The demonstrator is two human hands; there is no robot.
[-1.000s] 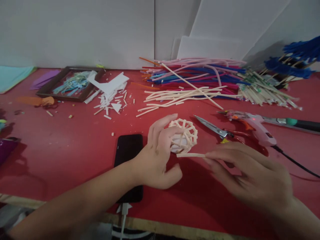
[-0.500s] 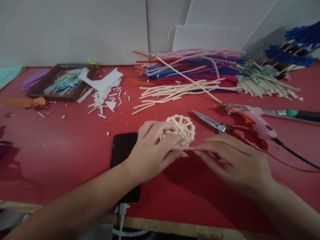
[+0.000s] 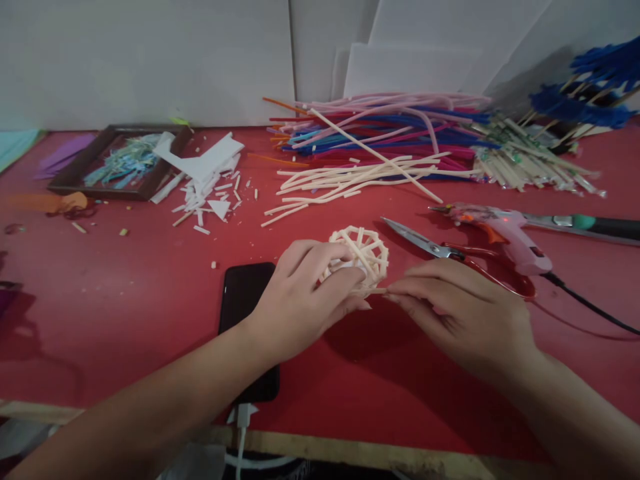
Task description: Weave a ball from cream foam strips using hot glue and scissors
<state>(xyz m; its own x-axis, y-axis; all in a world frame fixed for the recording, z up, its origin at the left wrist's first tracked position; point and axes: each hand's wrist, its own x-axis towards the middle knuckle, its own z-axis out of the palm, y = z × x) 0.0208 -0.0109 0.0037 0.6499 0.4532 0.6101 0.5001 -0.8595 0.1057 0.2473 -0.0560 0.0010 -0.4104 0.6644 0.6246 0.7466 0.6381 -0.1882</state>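
Stem piece (image 3: 377, 291), cream, lay pinched at the fingertips of the right hand (image 3: 465, 307), long axis roughly 9-to-3 o'clock. Its left end ran in under the left hand (image 3: 305, 287), along the near rim of the round lattice (image 3: 360, 253). Couldn't tell if stem and rim touched: left fingers hid that end.

Lattice sat at 10–11 o'clock from the right fingertips, just beside them, wheel-like face tipped up toward the camera. Left hand was nearer: fingers curled over the lattice's 8 o'clock side, thumb along the 6 o'clock edge, gripping it. Right fingers grasped only the stem piece, at its 3 o'clock end.

Surface: red counter (image 3: 150, 347), flat, near edge at 6 o'clock, gray wall (image 3: 150, 60) at 12.

Room, taken from the lattice: scissors (image 3: 415, 239) at 2–3 o'clock, near, tips pointing back at 10, handles partly behind the right hand. Pink glue gun (image 3: 520, 243) past them at 3, red light lit, nozzle facing 9–10, black cord (image 3: 590, 310) trailing to 4. Cream stems (image 3: 345, 180) at 12, colored stems (image 3: 375, 127) behind them. Wrapped sticks (image 3: 520, 163) at 1–2, well apart. White scraps (image 3: 210, 167) at 10, overlapping the brown frame (image 3: 105, 195). Black phone (image 3: 245, 290) at 8, partly covered by left wrist and forearm, white cable (image 3: 241, 440) leaving at 6.
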